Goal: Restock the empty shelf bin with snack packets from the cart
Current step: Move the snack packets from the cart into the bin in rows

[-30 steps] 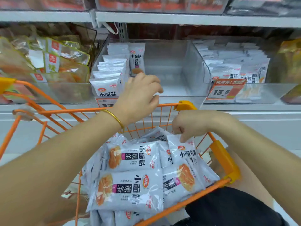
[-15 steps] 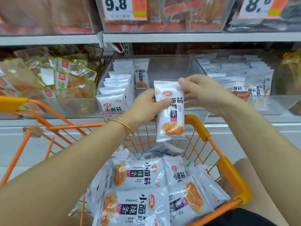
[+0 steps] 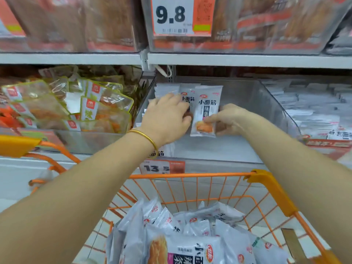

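Observation:
A white snack packet [image 3: 206, 109] stands upright inside the clear shelf bin [image 3: 253, 103], and my right hand [image 3: 227, 120] pinches its lower right edge. My left hand [image 3: 167, 119] reaches into the bin's left side, its fingers resting against the row of packets [image 3: 187, 97] standing there; most of that row is hidden behind the hand. The right part of the bin is bare. Below, the orange cart [image 3: 266, 181] holds several more of the same packets [image 3: 182, 242].
A bin of green-edged snack bags [image 3: 91, 105] sits to the left and a bin of white packets [image 3: 314, 111] to the right. An upper shelf [image 3: 238, 60] with a 9.8 price tag [image 3: 181, 16] hangs overhead. A 13.5 tag [image 3: 162, 166] marks the bin's front.
Both hands have moved forward from above the cart into the bin, carrying the packet with them. The packet now stands beside the existing row. The view has tilted upward.

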